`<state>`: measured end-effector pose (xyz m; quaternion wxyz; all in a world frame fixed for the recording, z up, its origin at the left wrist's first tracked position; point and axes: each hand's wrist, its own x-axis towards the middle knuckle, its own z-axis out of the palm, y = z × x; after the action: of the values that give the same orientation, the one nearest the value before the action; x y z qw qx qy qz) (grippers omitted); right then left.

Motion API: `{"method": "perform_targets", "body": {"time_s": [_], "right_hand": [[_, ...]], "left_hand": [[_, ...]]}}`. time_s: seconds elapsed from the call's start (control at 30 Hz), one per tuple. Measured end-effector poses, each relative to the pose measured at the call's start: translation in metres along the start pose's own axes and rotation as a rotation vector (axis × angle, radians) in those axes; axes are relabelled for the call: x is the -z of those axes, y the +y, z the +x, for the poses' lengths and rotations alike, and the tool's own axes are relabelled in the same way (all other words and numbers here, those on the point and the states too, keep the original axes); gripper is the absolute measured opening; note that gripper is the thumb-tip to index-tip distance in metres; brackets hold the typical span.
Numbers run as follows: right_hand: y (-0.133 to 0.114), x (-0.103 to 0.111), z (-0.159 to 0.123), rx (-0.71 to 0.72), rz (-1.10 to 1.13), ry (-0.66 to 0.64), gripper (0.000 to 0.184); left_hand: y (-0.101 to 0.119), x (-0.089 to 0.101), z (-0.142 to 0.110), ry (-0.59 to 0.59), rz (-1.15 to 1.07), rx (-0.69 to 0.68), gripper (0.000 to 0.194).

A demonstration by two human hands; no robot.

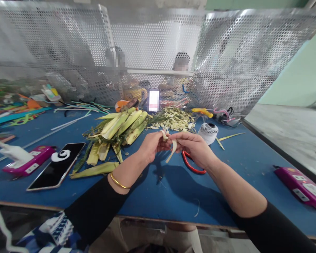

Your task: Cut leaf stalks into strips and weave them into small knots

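My left hand (151,146) and my right hand (195,147) meet above the blue table (152,189), both pinching a pale leaf strip (171,149). The strip is looped at the fingertips and one end hangs down between the hands. A gold bangle sits on my left wrist. Red-handled scissors (191,165) lie on the table just under my right hand. A pile of green and yellow leaf stalks (118,128) lies beyond my left hand.
A phone (56,165) and a pink box (27,160) lie at the left, another pink box (301,184) at the right edge. A spool of white thread (208,132) and leaf shavings (173,119) sit further back. A perforated metal screen (226,52) backs the table; people sit behind it.
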<state>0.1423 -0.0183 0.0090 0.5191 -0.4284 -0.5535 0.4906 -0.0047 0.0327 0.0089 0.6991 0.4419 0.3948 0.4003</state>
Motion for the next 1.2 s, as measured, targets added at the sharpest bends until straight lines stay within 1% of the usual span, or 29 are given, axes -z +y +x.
{"method": "perform_targets", "body": {"time_s": [0.07,0.1,0.17,0.23,0.27,0.3,0.33,0.37,0.43,0.5,0.6,0.73,0.87,0.97,1.03,1.1,1.2], "right_hand": [[0.000,0.002,0.000,0.051,-0.047,0.018,0.022],[0.000,0.003,0.000,0.095,-0.115,0.044,0.020],[0.001,0.006,0.000,0.241,-0.317,0.130,0.015],[0.002,0.007,0.001,0.416,-0.510,0.230,0.016],[0.003,0.008,0.001,0.484,-0.574,0.267,0.017],[0.003,0.008,0.001,0.518,-0.615,0.293,0.019],[0.004,0.008,0.001,0.513,-0.646,0.309,0.020],[0.005,0.008,0.001,0.475,-0.676,0.314,0.023],[0.008,0.007,0.001,0.360,-0.764,0.314,0.027],[0.011,0.005,0.001,0.275,-0.850,0.309,0.028],[0.015,0.003,0.001,0.247,-0.894,0.308,0.025],[0.016,0.002,0.003,0.205,-0.813,0.348,0.029],[0.016,0.002,0.006,0.169,-0.701,0.383,0.031],[0.018,0.004,0.008,0.154,-0.638,0.429,0.032],[0.021,0.004,0.009,0.137,-0.604,0.456,0.033],[0.023,0.005,0.009,0.127,-0.580,0.476,0.032],[0.024,0.005,0.009,0.129,-0.571,0.481,0.031]], "left_hand": [[0.000,-0.001,-0.002,-0.055,0.071,-0.026,0.029],[-0.001,-0.001,-0.002,-0.082,0.106,-0.032,0.029],[0.000,-0.001,-0.004,-0.147,0.167,-0.026,0.029],[0.000,-0.002,-0.007,-0.224,0.210,-0.007,0.027],[0.001,-0.002,-0.008,-0.262,0.228,0.006,0.026],[0.001,-0.002,-0.010,-0.299,0.243,0.020,0.027],[0.001,-0.002,-0.011,-0.331,0.252,0.033,0.028],[0.002,-0.002,-0.011,-0.356,0.260,0.045,0.030],[0.001,-0.002,-0.012,-0.385,0.271,0.059,0.033],[0.000,-0.002,-0.011,-0.376,0.283,0.062,0.034],[-0.002,-0.002,-0.009,-0.304,0.317,0.051,0.032],[-0.005,-0.004,-0.008,-0.204,0.344,0.028,0.033],[-0.007,-0.006,-0.008,-0.149,0.290,0.049,0.038],[-0.006,-0.006,-0.007,-0.102,0.223,0.061,0.036],[-0.005,-0.006,-0.006,-0.107,0.176,0.056,0.030],[-0.004,-0.007,-0.006,-0.146,0.132,0.067,0.023],[-0.003,-0.008,-0.007,-0.208,0.114,0.082,0.021]]}}
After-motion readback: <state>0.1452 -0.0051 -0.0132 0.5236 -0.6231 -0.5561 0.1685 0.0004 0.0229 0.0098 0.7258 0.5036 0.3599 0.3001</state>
